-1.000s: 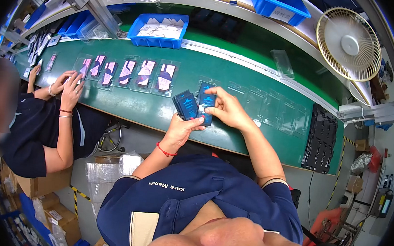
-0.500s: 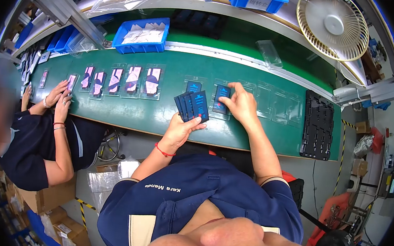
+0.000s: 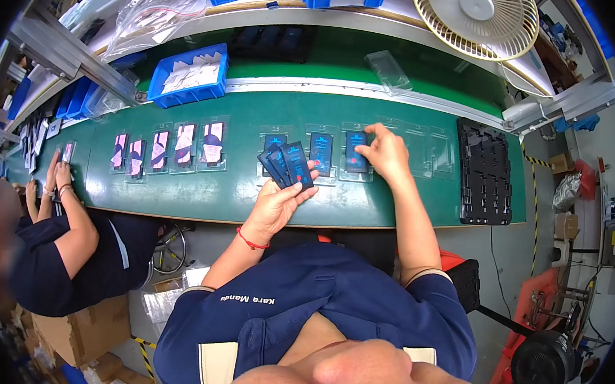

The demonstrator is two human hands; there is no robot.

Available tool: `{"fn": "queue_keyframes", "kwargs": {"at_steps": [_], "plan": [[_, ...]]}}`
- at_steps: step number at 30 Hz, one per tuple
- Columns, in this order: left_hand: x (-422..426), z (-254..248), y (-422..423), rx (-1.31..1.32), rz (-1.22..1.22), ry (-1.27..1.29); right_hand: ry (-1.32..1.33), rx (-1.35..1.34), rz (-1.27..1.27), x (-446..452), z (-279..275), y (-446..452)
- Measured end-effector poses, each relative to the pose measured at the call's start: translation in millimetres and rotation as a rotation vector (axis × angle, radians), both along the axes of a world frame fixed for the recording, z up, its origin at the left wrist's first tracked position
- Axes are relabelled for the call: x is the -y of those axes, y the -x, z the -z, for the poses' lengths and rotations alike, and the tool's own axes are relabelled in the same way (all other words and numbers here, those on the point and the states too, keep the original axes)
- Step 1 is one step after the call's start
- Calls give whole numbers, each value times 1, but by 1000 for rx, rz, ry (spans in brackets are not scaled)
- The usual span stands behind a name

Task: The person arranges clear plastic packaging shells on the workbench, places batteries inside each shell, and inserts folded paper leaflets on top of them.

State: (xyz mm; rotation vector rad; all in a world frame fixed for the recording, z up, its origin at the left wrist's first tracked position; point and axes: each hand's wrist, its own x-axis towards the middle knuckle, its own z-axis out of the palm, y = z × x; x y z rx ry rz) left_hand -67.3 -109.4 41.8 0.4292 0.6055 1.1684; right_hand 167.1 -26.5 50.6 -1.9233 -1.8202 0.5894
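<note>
My left hand holds a fanned stack of dark blue-printed packs above the near part of the green table. My right hand has its thumb and a finger on a dark pack lying in a clear tray. Just left of that, another dark pack lies in its own clear tray. A further pack sits in a tray partly hidden behind the fanned stack. Farther left stands a row of clear trays with pink and dark pieces.
Clear trays and a black moulded tray lie on the green table at right. Behind are a blue bin of white papers and a fan. A co-worker sits at left.
Two more dark packs now lie in clear trays, and the fanned stack has fewer. My right hand has shifted one tray right at a time. The co-worker's hands have moved left.
</note>
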Motion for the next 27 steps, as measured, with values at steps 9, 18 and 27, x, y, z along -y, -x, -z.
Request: {"fn": "queue_keyframes", "kwargs": {"at_steps": [9, 18, 27], "plan": [[-5, 11, -18, -354, 128, -36, 97, -1067, -340, 32, 36, 28], [2, 5, -10, -101, 237, -24, -171, -406, 150, -6, 24, -77], [-3, 6, -30, -338, 176, -45, -147, -489, -2, 34, 20, -14]]}}
